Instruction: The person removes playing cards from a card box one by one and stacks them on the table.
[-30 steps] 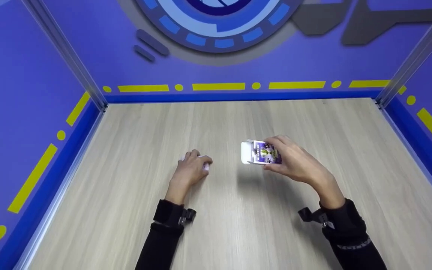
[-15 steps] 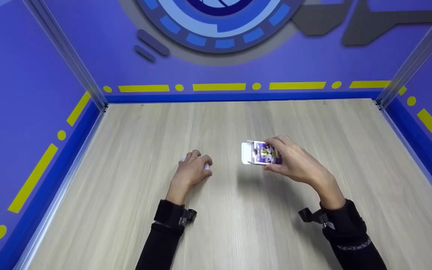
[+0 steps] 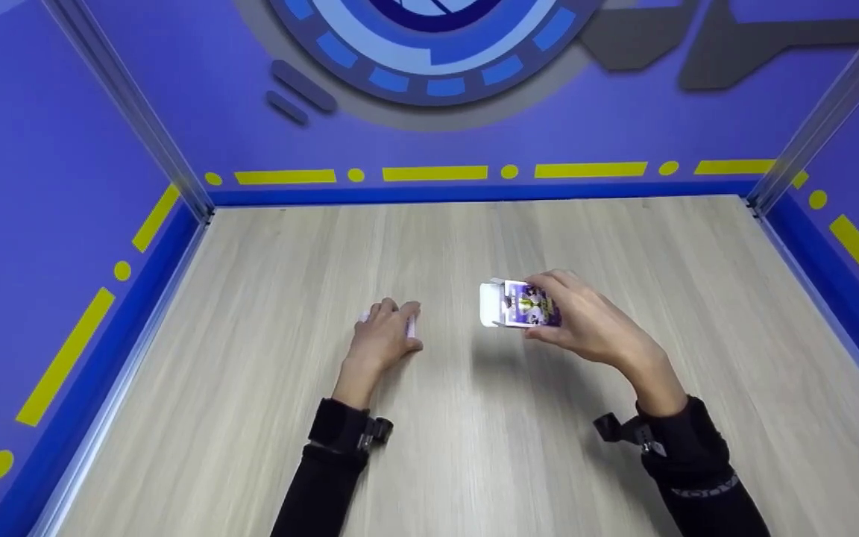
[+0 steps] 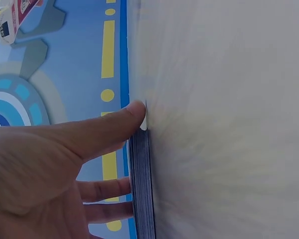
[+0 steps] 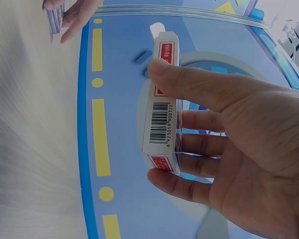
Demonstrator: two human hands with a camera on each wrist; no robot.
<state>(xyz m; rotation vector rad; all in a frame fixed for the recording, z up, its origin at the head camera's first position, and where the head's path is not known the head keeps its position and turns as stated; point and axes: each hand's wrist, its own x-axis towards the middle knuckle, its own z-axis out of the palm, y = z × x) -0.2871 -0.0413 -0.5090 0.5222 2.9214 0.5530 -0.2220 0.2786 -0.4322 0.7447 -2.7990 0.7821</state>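
My left hand (image 3: 377, 339) lies over a deck of playing cards (image 3: 411, 327) on the table, fingers bent across it. In the left wrist view, the thumb touches the near corner of the deck's edge (image 4: 143, 184), with other fingers on its far side. Most of the deck's top is hidden beneath the hand. Raised above the table to the right, my right hand (image 3: 597, 324) grips a purple and white card box (image 3: 530, 304). Its end flap (image 3: 489, 304) stands open, pointing left toward the deck. A barcode (image 5: 160, 123) shows on its side in the right wrist view.
The light wood-grain table (image 3: 429, 447) carries both arms. Blue-purple panels with yellow dashes (image 3: 435, 173) stand at the back and sides, joined by metal corner posts (image 3: 127, 104). A strapped wrist camera (image 3: 377, 431) sits on each black sleeve.
My left index finger has straightened and lifted slightly, so more of the deck's right edge shows. The right hand and card box stay in place.
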